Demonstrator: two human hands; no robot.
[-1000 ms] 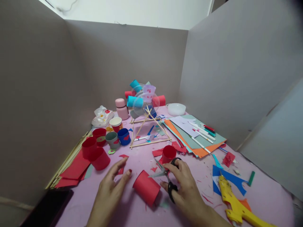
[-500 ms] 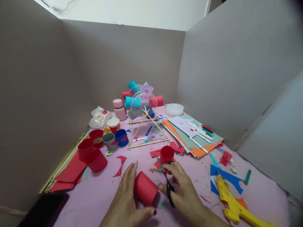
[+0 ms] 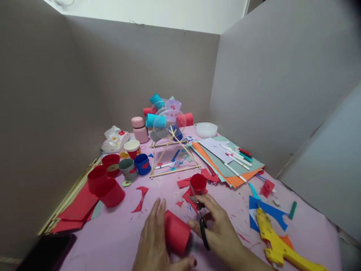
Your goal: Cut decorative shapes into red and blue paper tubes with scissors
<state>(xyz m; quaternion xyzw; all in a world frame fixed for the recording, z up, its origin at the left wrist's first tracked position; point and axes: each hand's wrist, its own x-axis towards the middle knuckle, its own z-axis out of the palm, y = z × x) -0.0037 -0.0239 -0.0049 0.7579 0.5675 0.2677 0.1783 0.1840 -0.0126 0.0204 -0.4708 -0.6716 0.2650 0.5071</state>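
Note:
A red paper tube (image 3: 177, 232) lies on its side on the pink tabletop close to me. My left hand (image 3: 155, 239) is wrapped round its left side, fingers along the tube and thumb below it. My right hand (image 3: 219, 230) grips black-handled scissors (image 3: 199, 215), whose blades point away from me toward a small red paper cup (image 3: 197, 183). Red paper scraps (image 3: 140, 197) lie scattered around.
A yellow glue gun (image 3: 278, 246) lies at the right. Coloured paper sheets (image 3: 225, 160) with markers (image 3: 237, 155) sit behind it. A stick-and-cup wheel model (image 3: 166, 128), several paper cups (image 3: 128, 167) and red tubes (image 3: 105, 186) stand at the left. Grey partition walls (image 3: 270, 75) surround the table.
My left hand has moved in from the left and taken hold of the red tube. The scissors have swung round, so that their blades now point away from me. The view has shifted slightly.

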